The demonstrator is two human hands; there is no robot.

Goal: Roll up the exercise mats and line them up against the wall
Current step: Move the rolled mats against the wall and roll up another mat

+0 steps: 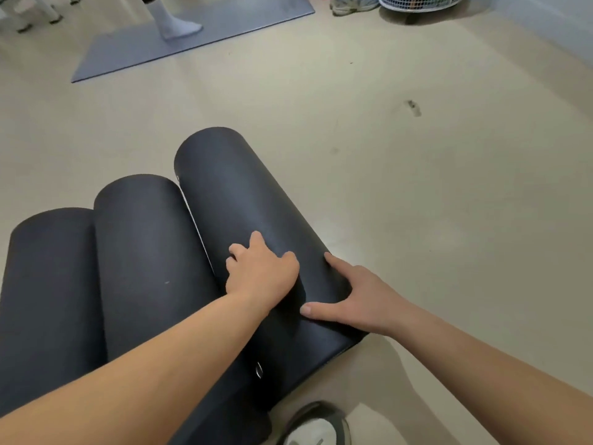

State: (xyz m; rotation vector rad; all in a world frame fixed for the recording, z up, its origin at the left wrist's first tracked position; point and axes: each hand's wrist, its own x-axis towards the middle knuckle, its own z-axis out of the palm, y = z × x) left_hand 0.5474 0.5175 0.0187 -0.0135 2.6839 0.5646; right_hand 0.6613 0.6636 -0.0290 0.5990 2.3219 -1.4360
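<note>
Right-hand roll (231,200): a black rolled mat lying on the floor (417,203), directly under both hands, just ahead of the person.
Long axis: it runs from the person's feet away and slightly leftward; the near end is low in the view, the far end is up the frame.
Left hand (261,271): on top of this roll, fingers bent and pressing down, not wrapped round it; its forearm crosses over the neighbouring rolls.
Right hand (349,297): spread wide and flat against the roll's right flank, thumb lying on top.
Nearer hand: both touch the near half of the roll; neither has to reach.
Middle roll (144,252): parallel, touching the first along its left side.
Left roll (48,284): parallel again, touching the middle one.
Rolled mats: three.
Flat mat (128,49): one grey mat, unrolled, well apart at the far side, with a socked foot (175,24) standing on it.
Remaining work, as a judgement: the flat mat is not yet rolled.
Wall (545,24): probably the pale surface at far right.
Other things: a white wire basket (420,3) and shoes (353,3) by it.
</note>
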